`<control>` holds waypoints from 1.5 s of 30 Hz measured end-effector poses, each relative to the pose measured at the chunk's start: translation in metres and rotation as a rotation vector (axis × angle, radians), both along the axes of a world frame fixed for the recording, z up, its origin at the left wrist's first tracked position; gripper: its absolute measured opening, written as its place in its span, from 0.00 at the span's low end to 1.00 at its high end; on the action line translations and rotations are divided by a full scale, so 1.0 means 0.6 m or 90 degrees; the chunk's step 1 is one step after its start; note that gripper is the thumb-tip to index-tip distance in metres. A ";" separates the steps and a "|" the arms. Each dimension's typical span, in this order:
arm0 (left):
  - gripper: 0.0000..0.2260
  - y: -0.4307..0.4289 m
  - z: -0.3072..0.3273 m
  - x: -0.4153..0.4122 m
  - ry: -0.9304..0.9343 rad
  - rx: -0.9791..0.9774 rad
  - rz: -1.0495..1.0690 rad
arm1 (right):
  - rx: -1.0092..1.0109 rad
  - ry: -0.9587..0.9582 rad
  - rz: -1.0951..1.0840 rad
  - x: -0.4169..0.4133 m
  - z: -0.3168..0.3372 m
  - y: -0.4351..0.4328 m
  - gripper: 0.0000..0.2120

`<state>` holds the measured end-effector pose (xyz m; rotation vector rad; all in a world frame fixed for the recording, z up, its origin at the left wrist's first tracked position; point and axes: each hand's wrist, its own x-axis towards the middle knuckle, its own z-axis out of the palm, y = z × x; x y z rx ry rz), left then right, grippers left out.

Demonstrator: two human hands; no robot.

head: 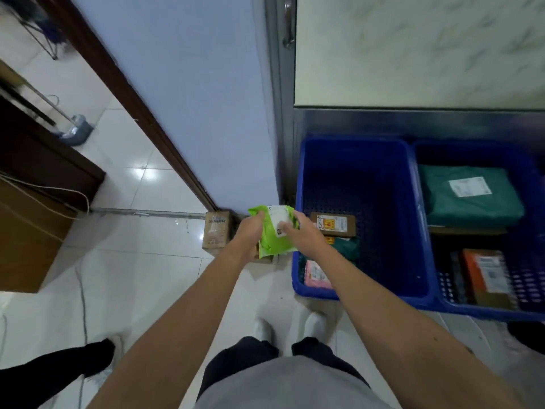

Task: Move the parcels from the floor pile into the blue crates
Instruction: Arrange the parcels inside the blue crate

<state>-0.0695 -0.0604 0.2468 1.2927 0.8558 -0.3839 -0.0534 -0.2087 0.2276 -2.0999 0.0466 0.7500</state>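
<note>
1. While both hands grip it, the lime-green parcel [272, 237] hangs above the floor, just left of the left blue crate [377, 199] and outside its rim.
2. The left hand [249, 231] is curled round the parcel's left edge. The right hand [300, 231] pinches the right edge, with its fingertips lying on the white label [278, 216].
3. Directly below the parcel a sliver of a cardboard box [265, 258] shows on the floor, mostly hidden by the hands.
4. Just to the left, a small brown box [216, 233] lies on the white floor tiles [132, 276] at the foot of the lavender wall [191, 98].
5. Inside the left crate, along its left side, sit a brown labelled box [333, 224], a dark green bag [346, 246] nearer than it, and a pink parcel [317, 274] in the near corner.
6. The right blue crate [501, 313] stands against the first one. It holds a large teal bag [472, 202] at the far end and an orange-and-brown box [486, 278] nearer.
7. At the near left a second person's dark trouser leg [59, 370] stands on the tiles.
8. A mop head [75, 132] rests on the floor far to the left.
</note>
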 end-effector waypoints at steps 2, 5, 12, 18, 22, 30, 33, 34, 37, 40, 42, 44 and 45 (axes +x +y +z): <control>0.15 -0.013 0.020 -0.007 -0.021 -0.021 -0.012 | -0.018 -0.007 0.009 -0.008 0.011 0.000 0.38; 0.13 -0.020 0.029 -0.010 -0.029 -0.048 0.004 | -0.053 -0.033 -0.022 -0.021 0.022 0.002 0.40; 0.16 -0.035 0.037 -0.017 -0.029 -0.128 -0.044 | -0.042 -0.033 -0.220 -0.046 0.047 -0.022 0.46; 0.19 -0.034 0.050 -0.006 -0.053 -0.235 -0.125 | 0.047 0.035 -0.336 -0.046 0.046 -0.092 0.45; 0.20 -0.043 0.050 0.007 -0.069 -0.265 -0.128 | 0.152 0.075 -0.405 -0.031 0.046 -0.138 0.31; 0.16 -0.134 0.033 0.034 -0.014 -0.222 -0.122 | 0.323 0.191 -0.424 0.014 0.044 -0.234 0.23; 0.16 -0.187 0.019 0.045 0.009 -0.164 -0.104 | 0.320 0.214 -0.400 0.032 0.027 -0.279 0.14; 0.16 -0.202 0.013 0.048 0.017 -0.149 -0.097 | 0.310 0.211 -0.386 0.039 0.018 -0.294 0.12; 0.18 -0.236 -0.014 0.056 0.030 -0.128 -0.089 | 0.300 0.217 -0.346 0.060 -0.008 -0.338 0.11; 0.18 -0.252 -0.055 0.067 0.034 -0.048 -0.117 | 0.307 0.256 -0.323 0.071 -0.038 -0.370 0.12; 0.16 -0.257 -0.091 0.075 0.052 0.045 -0.133 | 0.294 0.275 -0.321 0.077 -0.056 -0.383 0.11; 0.15 -0.256 -0.127 0.086 0.056 0.111 -0.140 | 0.268 0.289 -0.307 0.082 -0.082 -0.393 0.11; 0.15 -0.254 -0.149 0.092 0.046 0.133 -0.142 | 0.254 0.294 -0.299 0.084 -0.098 -0.397 0.11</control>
